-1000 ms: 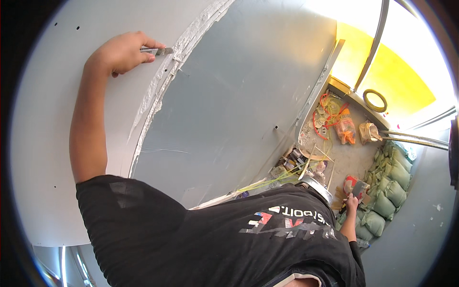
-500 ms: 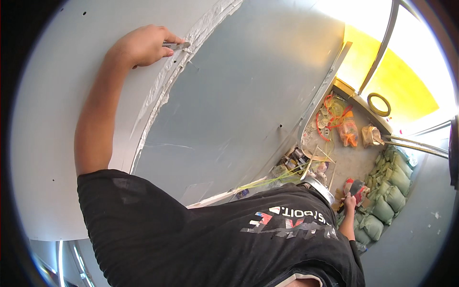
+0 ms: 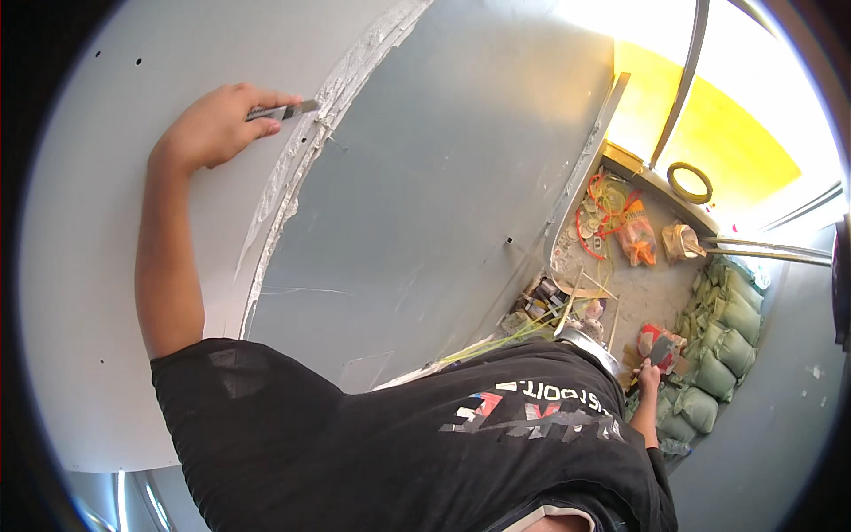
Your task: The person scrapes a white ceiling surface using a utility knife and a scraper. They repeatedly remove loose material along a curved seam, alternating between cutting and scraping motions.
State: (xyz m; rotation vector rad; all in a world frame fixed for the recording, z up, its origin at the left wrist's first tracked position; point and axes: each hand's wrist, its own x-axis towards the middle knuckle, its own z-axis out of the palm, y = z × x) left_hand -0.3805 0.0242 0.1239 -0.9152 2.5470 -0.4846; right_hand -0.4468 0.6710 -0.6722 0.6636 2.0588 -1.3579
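My left hand [image 3: 213, 129] is raised at the upper left, thumb and fingers closed around a small scraper [image 3: 297, 110] with a narrow grey blade. The blade tip is at the left edge of a rough white putty seam [image 3: 341, 89], which curves between a pale panel [image 3: 89, 222] and a blue-grey panel [image 3: 425, 177]. Whether the tip presses into the putty I cannot tell. Low on the right, my right hand [image 3: 650, 376] grips the handle of a putty knife [image 3: 660, 352] with a wide dark blade. Behind that blade is a red and white bag [image 3: 651, 335].
Stacked green sandbags [image 3: 714, 355] line the right side of the floor. An orange bag [image 3: 636, 232], a tub [image 3: 681, 241] and a coil of hose [image 3: 690, 183] lie farther off. Wooden sticks [image 3: 572, 301] and loose clutter are near my waist. A thin screw [image 3: 332, 137] sticks out beside the seam.
My left hand and its scraper have shifted a little left and lower in the view, with the blade still by the seam. The whole view has also shifted slightly. The right hand keeps its grip.
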